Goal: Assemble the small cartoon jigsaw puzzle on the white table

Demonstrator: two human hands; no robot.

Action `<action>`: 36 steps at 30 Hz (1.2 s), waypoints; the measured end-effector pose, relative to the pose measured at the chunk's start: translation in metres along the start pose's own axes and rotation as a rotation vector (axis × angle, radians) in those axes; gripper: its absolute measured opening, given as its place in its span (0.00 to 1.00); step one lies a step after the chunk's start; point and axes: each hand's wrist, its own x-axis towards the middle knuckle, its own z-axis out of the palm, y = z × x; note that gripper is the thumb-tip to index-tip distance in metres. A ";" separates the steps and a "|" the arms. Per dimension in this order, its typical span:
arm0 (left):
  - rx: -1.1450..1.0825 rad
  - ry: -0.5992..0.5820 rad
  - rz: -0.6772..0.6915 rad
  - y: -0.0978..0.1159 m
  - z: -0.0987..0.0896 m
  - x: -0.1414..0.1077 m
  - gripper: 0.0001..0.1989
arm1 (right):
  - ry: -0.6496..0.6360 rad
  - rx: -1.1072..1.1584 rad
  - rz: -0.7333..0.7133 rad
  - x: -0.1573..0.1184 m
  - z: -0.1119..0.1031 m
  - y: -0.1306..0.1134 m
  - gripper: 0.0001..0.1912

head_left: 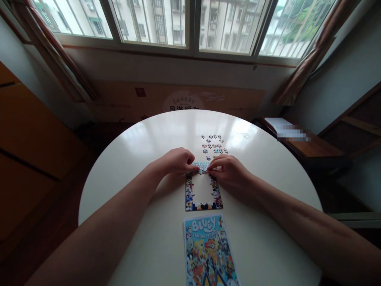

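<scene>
Bluey picture sheet (210, 250) is laid on the desk (133, 159). Beyond it, the jigsaw (189, 192) is apparently being joined along its top by left hand (177, 159) and right hand (230, 170); whether anything is clamped between their bent fingers cannot be told. Careful alignment seems required next.

Daylight enters barred windows (195, 28) between pinkish curtains (49, 47), gleaming on the rounded white tabletop (125, 163); an orange-brown cabinet (28, 131) stands left.
</scene>
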 end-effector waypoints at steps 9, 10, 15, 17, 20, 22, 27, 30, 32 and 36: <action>0.011 -0.026 -0.023 0.001 -0.001 0.000 0.22 | -0.058 -0.144 -0.015 -0.001 -0.001 -0.007 0.07; 0.014 -0.029 -0.024 0.002 -0.001 0.000 0.22 | -0.071 -0.174 -0.020 -0.002 -0.002 -0.008 0.07; 0.030 -0.036 -0.026 0.004 -0.002 -0.001 0.22 | -0.111 -0.311 -0.048 -0.001 -0.006 -0.019 0.10; 0.037 -0.036 -0.025 0.005 -0.001 -0.001 0.23 | -0.127 -0.355 -0.056 0.000 -0.008 -0.023 0.11; 0.053 -0.016 -0.054 0.008 0.001 0.001 0.28 | -0.159 -0.401 -0.065 0.001 -0.010 -0.029 0.11; 0.068 0.004 -0.081 0.011 0.004 0.002 0.29 | -0.179 -0.410 -0.065 0.000 -0.012 -0.033 0.11; 0.080 -0.006 -0.142 0.018 0.004 0.004 0.30 | -0.217 -0.284 -0.007 -0.003 -0.017 -0.033 0.12; 0.048 -0.040 -0.196 0.020 0.002 0.006 0.30 | -0.235 -0.102 0.019 -0.002 -0.021 -0.020 0.12; 0.022 -0.073 -0.227 0.019 0.001 0.008 0.30 | -0.200 -0.021 0.043 0.000 -0.024 -0.011 0.13; -0.020 -0.122 -0.256 0.017 0.001 0.012 0.31 | -0.084 0.002 0.074 0.002 -0.030 0.000 0.17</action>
